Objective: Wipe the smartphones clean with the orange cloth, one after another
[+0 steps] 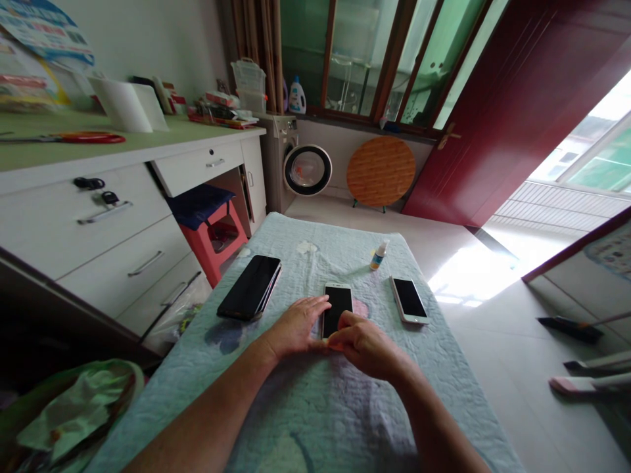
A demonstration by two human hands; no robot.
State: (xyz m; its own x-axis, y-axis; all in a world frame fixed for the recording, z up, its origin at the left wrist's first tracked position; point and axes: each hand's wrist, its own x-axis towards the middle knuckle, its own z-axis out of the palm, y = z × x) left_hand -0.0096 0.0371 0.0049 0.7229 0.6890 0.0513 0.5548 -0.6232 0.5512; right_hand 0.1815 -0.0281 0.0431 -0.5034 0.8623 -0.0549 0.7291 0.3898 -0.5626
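Observation:
A white-framed phone (338,305) with a dark screen lies in the middle of the pale blue quilted table cover (315,407). My left hand (296,326) rests flat beside it, fingers stretched along its left edge. My right hand (362,345) is curled at the phone's near end, fingertips pinched together on its lower edge; what they hold is hidden. A second white phone (409,299) lies to the right, apart from my hands. A stack of black phones or tablets (250,287) lies to the left. A small dropper bottle (378,255) stands behind the phones.
White drawers under a green counter (98,197) run along the left, with a red stool (211,230) tucked in. A washing machine (300,167) and a round wooden board (380,171) stand at the far wall. A green bag (73,407) sits lower left. A dark red door (517,98) is open on the right.

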